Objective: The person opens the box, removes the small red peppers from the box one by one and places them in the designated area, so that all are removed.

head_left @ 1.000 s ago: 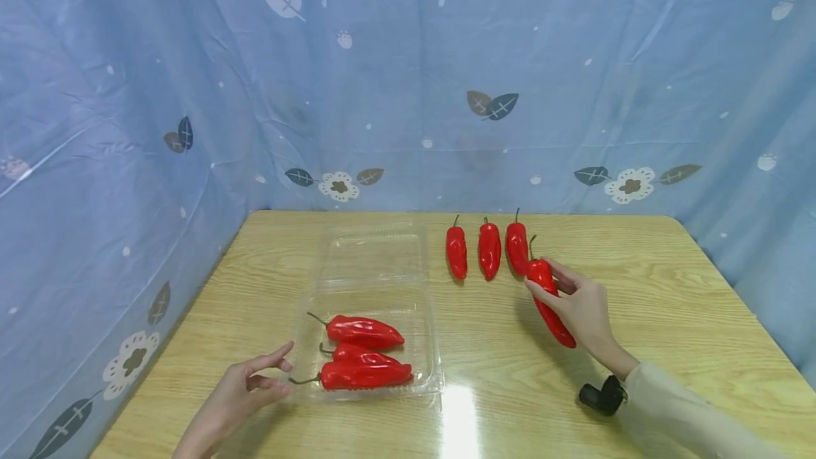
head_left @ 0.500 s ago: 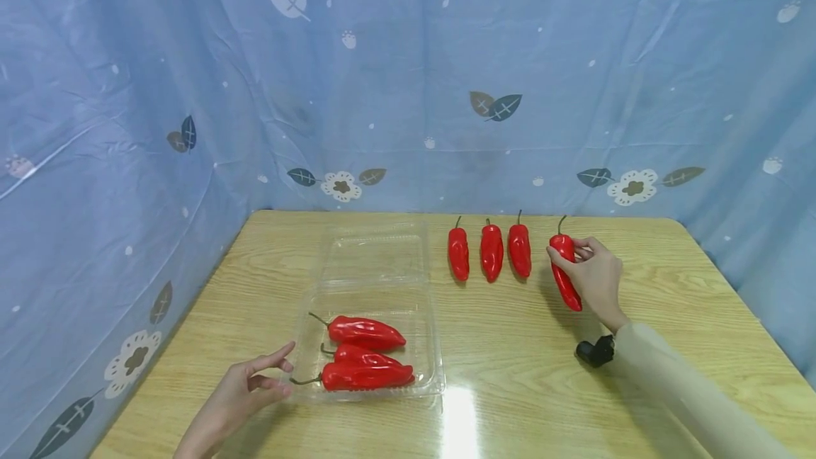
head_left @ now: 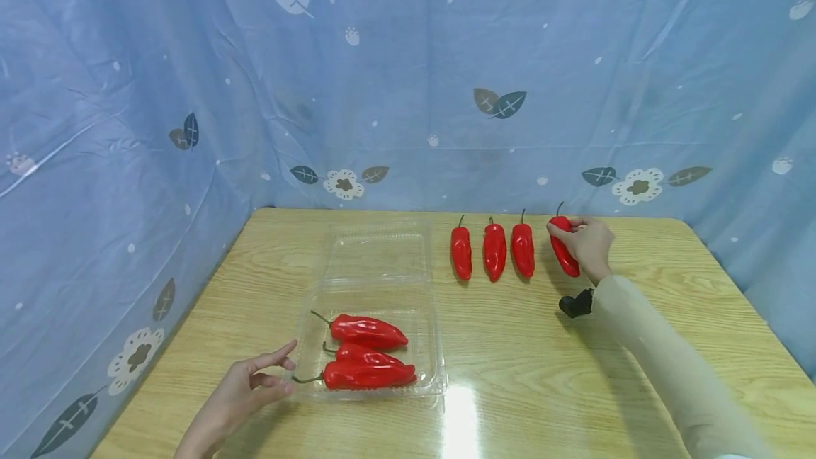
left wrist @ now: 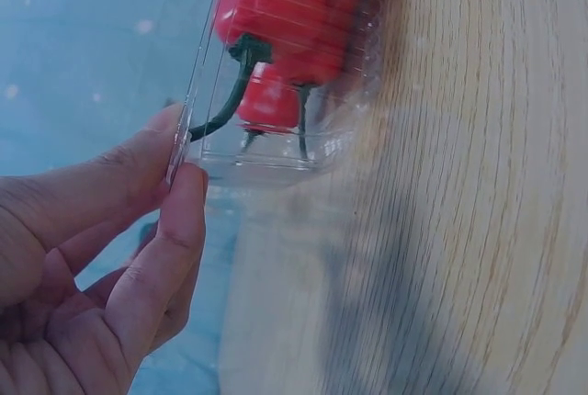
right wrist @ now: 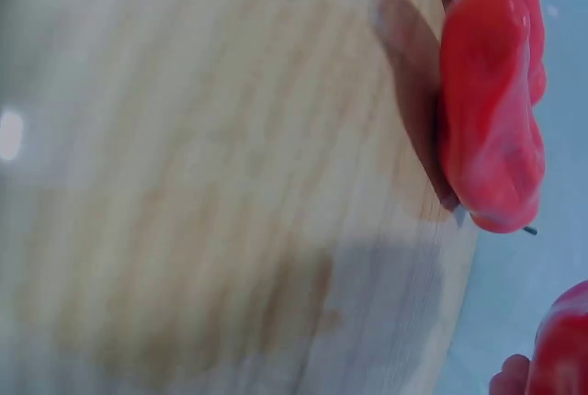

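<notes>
Red pepper (head_left: 564,250), at the right end of a row near the table's back edge, stem toward the curtain. Gripped between thumb and bent fingers of the right hand (head_left: 588,245); contact with the table impossible to tell. Just beside it on the left, three loose red peppers (head_left: 494,252), lying side by side on the wood-grain tabletop (head_left: 523,360), stems toward the leaf-patterned blue curtain (head_left: 408,55). Nearer and farther left, clear plastic clamshell box (head_left: 426,331) with lid (head_left: 379,258) laid back toward the curtain; inside, three boxed peppers (head_left: 370,375), stems leftward, the middle one partly hidden behind the nearest. At the box's left rim, left hand (head_left: 245,389), thumb and fingertip pinching the edge close to a pepper stem. Beside the beige sleeve (head_left: 663,360), black wrist device (head_left: 576,303). At front centre, bright glare (head_left: 460,420). Hard to make out: lid outline, nearly lost against the wood. In the right wrist view, blurred surroundings and held pepper cut off at lower right, with barely any fingers showing.
</notes>
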Demonstrator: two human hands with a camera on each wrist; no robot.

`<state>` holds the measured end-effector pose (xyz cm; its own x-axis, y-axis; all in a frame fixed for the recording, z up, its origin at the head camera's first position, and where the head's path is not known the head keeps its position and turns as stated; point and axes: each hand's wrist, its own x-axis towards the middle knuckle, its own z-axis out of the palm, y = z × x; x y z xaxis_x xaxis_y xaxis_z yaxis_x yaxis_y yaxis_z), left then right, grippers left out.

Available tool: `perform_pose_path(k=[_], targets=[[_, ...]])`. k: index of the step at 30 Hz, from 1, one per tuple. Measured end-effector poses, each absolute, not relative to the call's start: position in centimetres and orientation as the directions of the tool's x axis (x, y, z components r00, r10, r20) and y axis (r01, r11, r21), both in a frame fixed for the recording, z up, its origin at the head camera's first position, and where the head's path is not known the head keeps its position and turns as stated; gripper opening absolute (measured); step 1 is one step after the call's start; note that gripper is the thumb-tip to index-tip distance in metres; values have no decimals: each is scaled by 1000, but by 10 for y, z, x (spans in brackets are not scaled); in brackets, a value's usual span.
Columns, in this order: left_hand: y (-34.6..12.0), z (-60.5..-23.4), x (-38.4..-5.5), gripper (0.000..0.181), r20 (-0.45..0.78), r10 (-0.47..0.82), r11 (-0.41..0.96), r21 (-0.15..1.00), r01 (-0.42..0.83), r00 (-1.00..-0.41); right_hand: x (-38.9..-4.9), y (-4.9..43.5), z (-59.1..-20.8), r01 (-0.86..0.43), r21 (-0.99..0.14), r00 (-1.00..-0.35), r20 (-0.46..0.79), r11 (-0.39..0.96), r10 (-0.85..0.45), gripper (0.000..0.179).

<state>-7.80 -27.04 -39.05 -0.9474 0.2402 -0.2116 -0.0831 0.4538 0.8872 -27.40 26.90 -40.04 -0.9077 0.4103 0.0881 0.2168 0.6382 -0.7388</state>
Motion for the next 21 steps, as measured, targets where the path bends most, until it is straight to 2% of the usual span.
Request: perform_pose_path(k=[7, 15, 21], targets=[[-270, -390, -78, 71, -238, 231, 445, 888, -116, -943, -285, 262, -401, 314, -797, -882, -44, 515, 469, 53], [-269, -390, -78, 70, -238, 232, 429, 895, -121, -943, -290, 259, -415, 339, -784, -880, -68, 520, 471, 49], [-271, -391, -77, 69, -210, 243, 433, 897, -88, -947, -292, 255, -421, 337, -776, -877, -53, 533, 477, 53]])
